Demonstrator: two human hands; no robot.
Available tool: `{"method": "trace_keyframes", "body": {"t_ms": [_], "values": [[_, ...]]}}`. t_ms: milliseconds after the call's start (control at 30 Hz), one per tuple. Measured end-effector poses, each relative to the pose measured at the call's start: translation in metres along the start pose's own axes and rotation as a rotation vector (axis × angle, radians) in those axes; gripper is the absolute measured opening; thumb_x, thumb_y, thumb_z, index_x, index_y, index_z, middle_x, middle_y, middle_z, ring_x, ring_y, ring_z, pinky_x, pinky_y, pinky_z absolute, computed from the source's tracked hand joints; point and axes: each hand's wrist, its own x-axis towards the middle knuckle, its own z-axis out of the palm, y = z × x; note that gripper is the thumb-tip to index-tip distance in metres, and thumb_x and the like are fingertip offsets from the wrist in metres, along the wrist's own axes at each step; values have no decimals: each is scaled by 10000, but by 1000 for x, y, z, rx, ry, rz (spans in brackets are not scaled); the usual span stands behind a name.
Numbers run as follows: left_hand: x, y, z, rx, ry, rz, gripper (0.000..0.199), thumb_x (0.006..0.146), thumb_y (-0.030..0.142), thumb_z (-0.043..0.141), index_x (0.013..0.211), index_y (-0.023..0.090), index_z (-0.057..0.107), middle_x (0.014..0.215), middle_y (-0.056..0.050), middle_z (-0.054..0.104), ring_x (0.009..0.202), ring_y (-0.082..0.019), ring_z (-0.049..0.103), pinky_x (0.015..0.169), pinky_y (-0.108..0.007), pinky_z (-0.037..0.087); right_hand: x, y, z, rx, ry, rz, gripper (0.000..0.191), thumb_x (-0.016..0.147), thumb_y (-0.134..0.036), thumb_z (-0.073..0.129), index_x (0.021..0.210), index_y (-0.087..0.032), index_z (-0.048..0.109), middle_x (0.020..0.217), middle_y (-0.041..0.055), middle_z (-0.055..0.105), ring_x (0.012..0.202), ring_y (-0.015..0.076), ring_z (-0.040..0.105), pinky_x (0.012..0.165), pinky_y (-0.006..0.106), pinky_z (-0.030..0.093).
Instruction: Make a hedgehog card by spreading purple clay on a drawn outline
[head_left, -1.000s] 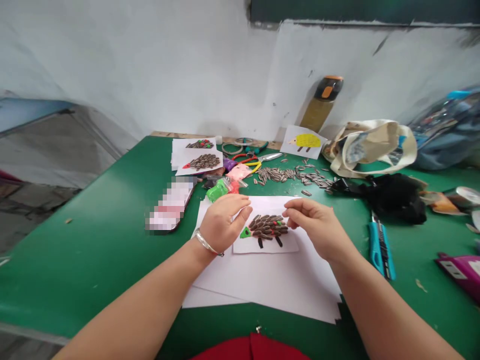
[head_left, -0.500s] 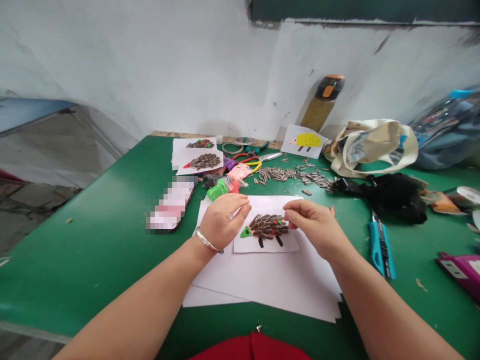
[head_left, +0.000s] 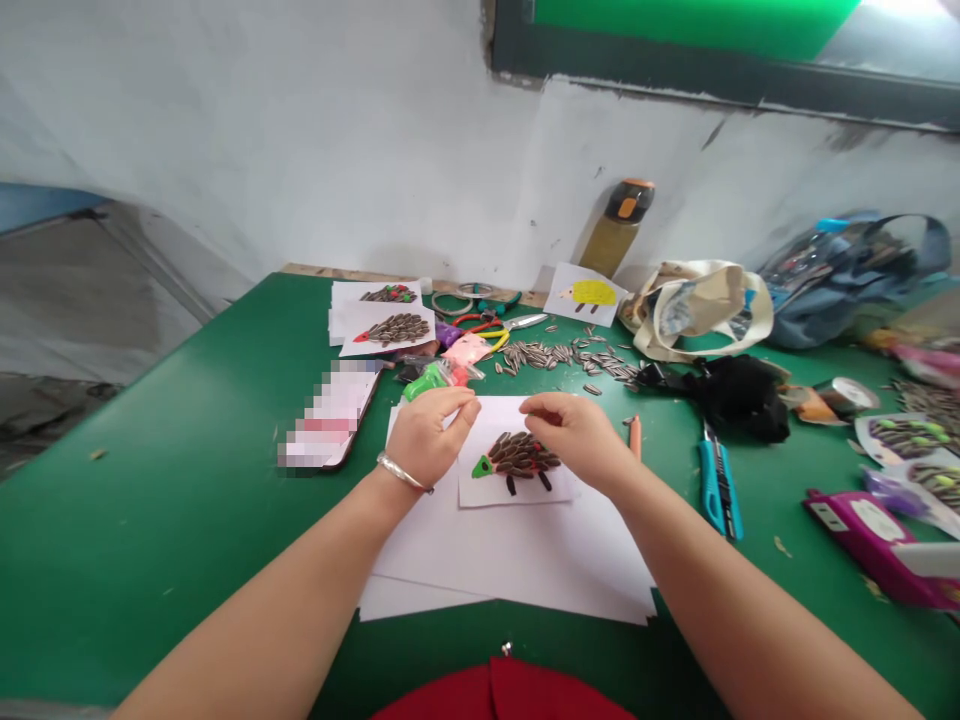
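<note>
A small white card (head_left: 480, 492) lies on larger white sheets (head_left: 465, 560). On it is a hedgehog (head_left: 521, 455) of striped seeds with a green head, black legs and a few red bits. My left hand (head_left: 429, 437) is over the card's upper left corner, thumb and fingertips pinched together; what they hold, if anything, is too small to make out. Above the upper right part of the card, my right hand (head_left: 574, 437) has its thumb and index finger close together. Whatever may be between those fingertips cannot be made out.
Behind the sheets are clay packets (head_left: 465, 350), scissors (head_left: 525, 321) and loose seeds (head_left: 536, 356). At the left are a phone (head_left: 330, 415) and seed pictures (head_left: 394, 330). A blue cutter (head_left: 720, 485), black pouch (head_left: 750, 398), cloth bag (head_left: 697, 310) and bottle (head_left: 615, 228) stand or lie rightward.
The view has shifted, showing more of the right side of the table. My right hand has moved left and up relative to the card, nearer to my left hand.
</note>
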Motion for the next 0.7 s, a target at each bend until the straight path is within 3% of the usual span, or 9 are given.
{"method": "trace_keyframes", "body": {"t_ms": [100,233,400,533,700], "values": [[1,0,-1,5,-6,-16,194,905,271,546,889,181,717,936,-49,750,891,-190,690,852,-326,534,11,-3,10,-12,-70,-50,215,808,-207,543,968,-243,682,831,-1,701,733,156,606,674,256,432],[2,1,-1,7,-22,-36,204,908,270,524,887,197,713,923,-37,750,878,-182,688,838,-312,530,19,-5,26,-151,-100,-192,199,850,-187,507,817,-225,700,793,12,668,770,160,588,702,255,401],[2,2,-1,7,-31,-31,211,909,258,516,858,200,712,917,-34,750,865,-181,689,826,-301,527,21,-4,39,-395,-112,-316,275,870,-164,480,778,-190,738,830,71,654,824,182,564,749,271,381],[3,3,-1,11,-40,-20,230,913,255,506,817,207,709,904,-25,752,846,-176,690,788,-279,526,20,-3,38,-431,-178,-344,295,865,-194,478,748,-213,748,809,55,674,801,187,555,787,297,367],[4,3,-2,33,-72,-22,263,915,256,494,781,200,713,889,-27,751,835,-175,686,768,-261,516,21,-4,28,-384,-262,-295,372,836,-139,413,886,-268,758,940,13,713,872,178,586,801,272,378]]}}
